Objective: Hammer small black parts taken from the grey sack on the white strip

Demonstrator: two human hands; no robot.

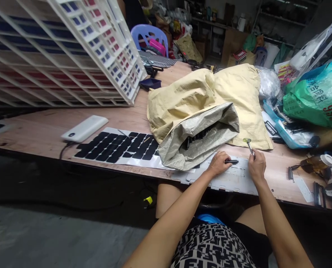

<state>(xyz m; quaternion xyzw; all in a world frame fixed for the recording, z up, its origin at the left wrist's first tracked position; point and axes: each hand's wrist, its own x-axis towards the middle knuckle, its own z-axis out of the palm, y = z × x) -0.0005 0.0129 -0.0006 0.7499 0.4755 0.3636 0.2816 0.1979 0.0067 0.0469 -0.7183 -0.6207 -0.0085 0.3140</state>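
Black piece [233, 161] and yellow-tipped tool [250, 145] by the worktop [283, 189]'s near edge
Left hand [219, 163], fingers closed on the black piece over a pale board [238, 179]; right hand [257, 166], fingers curled round the tool.

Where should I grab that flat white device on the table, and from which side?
Likely by its middle, from above and the right, gripping across the long edges. The white device lies flat and is narrower that way, and the dark cable comes out by its left end. Your left hand is nearer, but it's holding a small black part.
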